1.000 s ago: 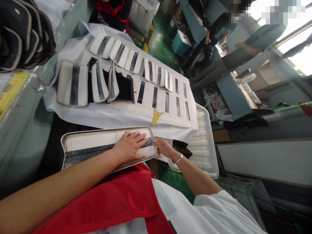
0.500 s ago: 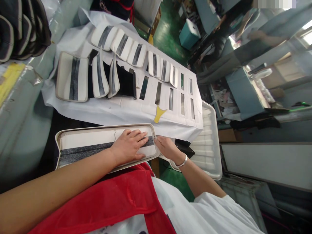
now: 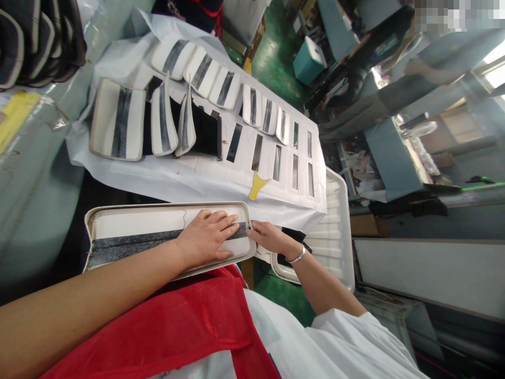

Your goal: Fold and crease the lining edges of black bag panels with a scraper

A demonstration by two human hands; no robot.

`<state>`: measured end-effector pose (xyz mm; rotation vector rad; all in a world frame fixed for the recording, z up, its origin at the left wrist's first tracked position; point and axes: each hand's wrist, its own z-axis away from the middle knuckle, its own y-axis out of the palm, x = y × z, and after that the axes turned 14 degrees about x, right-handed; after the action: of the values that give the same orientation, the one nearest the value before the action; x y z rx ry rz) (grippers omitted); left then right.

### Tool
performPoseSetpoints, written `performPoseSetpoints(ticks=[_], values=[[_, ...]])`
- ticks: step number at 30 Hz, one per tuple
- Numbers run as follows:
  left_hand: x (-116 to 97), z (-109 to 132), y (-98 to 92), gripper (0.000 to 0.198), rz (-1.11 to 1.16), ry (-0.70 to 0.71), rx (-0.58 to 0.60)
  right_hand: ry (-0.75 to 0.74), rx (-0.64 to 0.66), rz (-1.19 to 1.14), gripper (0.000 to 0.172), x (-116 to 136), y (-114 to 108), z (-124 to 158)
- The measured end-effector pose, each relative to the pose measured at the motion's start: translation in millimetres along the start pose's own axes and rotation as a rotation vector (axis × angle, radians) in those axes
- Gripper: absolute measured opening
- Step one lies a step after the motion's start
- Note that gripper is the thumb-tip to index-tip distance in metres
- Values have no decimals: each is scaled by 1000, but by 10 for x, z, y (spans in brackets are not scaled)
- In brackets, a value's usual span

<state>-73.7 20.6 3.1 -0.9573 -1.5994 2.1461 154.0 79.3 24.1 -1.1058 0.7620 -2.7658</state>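
Note:
A long, shallow panel [image 3: 134,221] with a raised rim, white lining and a dark grey stripe along its middle lies in front of my body. Flat on its right half rests my left hand [image 3: 207,234], fingers spread over the lining and stripe. My right hand [image 3: 270,236] is at the panel's right end, its fingers closed together against the rim. A tiny dark piece shows at those fingertips, too small to name. Beyond the panel, several smaller white curved pieces [image 3: 119,123] with grey stripes stand and lie on a white-covered table [image 3: 165,179].
A yellow flat tool [image 3: 257,186] lies near the table's front edge, beside rows of slots. At right is a white plastic tray [image 3: 337,226]. Dark curved pieces [image 3: 37,42] are stacked at the upper left. Another person [image 3: 390,89] is at the upper right.
My right fingertips have shifted slightly left and down along the panel's end. The left hand stays flat on the lining. The view has turned a little.

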Motion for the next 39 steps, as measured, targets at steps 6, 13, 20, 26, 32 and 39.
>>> performPoseSetpoints(ticks=[6,13,20,26,32,39], values=[[2,-11,4,59,10,-2,13,-75,97,-579,42,-170,-36,-65],[-1,-10,0,59,-1,0,2,-120,244,-923,42,-347,-21,-191],[-14,-2,-29,58,12,-3,25,-80,312,-677,44,-215,-188,-187],[-13,-14,-36,57,23,-12,54,-40,292,-641,45,-118,-234,-240],[-11,-9,-40,60,14,-3,48,33,300,-597,47,-120,-244,-268],[-12,-7,-27,59,13,7,25,88,375,-605,52,-154,-265,-275]])
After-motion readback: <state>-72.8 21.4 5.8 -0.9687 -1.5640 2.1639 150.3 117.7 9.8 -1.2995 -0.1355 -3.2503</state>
